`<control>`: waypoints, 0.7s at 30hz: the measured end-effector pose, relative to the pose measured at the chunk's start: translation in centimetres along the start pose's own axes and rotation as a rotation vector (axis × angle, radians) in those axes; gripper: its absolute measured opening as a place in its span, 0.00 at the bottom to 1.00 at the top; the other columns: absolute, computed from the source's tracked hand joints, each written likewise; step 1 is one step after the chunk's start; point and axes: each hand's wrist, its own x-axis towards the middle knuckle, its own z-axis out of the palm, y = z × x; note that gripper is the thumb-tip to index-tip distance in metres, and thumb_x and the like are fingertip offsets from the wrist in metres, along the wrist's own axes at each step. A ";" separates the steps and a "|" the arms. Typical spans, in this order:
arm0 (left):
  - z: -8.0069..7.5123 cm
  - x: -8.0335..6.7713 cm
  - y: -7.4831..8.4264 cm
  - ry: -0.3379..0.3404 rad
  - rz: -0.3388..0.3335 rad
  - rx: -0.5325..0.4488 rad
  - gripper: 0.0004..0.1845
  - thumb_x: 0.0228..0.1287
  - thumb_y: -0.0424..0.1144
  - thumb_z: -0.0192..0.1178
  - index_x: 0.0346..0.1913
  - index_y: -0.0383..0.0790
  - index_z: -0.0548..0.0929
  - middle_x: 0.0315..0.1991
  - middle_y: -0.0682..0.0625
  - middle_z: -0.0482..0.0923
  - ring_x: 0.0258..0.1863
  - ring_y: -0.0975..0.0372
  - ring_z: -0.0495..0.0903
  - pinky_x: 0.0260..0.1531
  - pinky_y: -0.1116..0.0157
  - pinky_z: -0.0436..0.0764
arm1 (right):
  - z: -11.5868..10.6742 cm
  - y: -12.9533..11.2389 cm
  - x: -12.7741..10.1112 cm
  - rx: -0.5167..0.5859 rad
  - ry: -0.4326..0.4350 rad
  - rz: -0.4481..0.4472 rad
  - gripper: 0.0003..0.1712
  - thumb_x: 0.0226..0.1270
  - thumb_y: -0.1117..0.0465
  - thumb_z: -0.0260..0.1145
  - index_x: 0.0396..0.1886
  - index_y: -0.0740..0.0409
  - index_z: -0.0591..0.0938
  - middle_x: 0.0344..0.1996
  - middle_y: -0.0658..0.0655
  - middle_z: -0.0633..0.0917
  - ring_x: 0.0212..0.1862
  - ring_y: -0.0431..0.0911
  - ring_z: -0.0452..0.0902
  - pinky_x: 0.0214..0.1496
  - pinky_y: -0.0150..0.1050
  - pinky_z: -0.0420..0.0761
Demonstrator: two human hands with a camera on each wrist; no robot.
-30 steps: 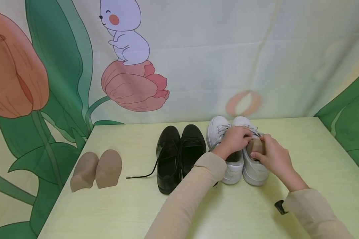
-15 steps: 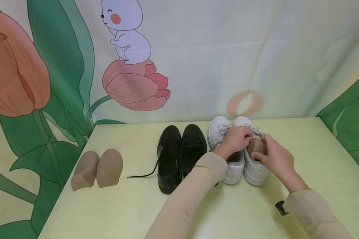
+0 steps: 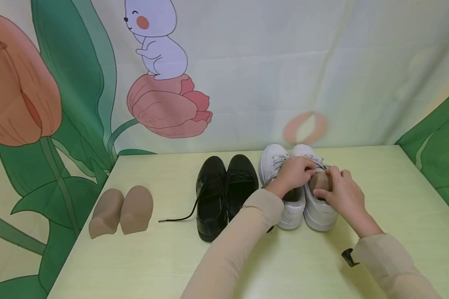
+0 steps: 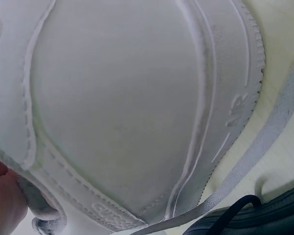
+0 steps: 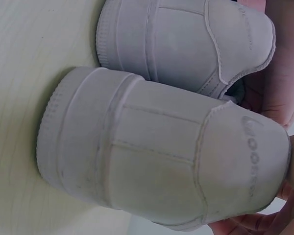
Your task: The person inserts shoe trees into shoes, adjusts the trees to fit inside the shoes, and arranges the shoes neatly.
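Observation:
A pair of white sneakers stands at the table's far right of centre. My left hand grips the tongue and laces of the right white sneaker, fingers curled over it. A tan shoe insert sticks out of that sneaker's opening, and my right hand pinches it from the right with thumb and fingers. The left white sneaker stands beside it, touching. The left wrist view is filled by a white sneaker's side. Both white heels show in the right wrist view.
A pair of black lace-up shoes stands just left of the sneakers, one loose lace trailing left. Two more tan inserts lie at the left of the pale green table. A printed cloth backdrop hangs behind.
My right hand has edged slightly further over the insert. The left hand and all the shoes have stayed put.

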 end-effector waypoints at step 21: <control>0.3 -0.9 0.2 0.084 -0.002 0.200 0.11 0.61 0.46 0.52 0.44 0.56 0.82 0.48 0.63 0.77 0.49 0.66 0.75 0.53 0.68 0.67 | 0.3 0.6 0.0 -0.018 0.025 -0.025 0.31 0.51 0.51 0.67 0.51 0.59 0.67 0.42 0.69 0.72 0.38 0.63 0.72 0.28 0.50 0.68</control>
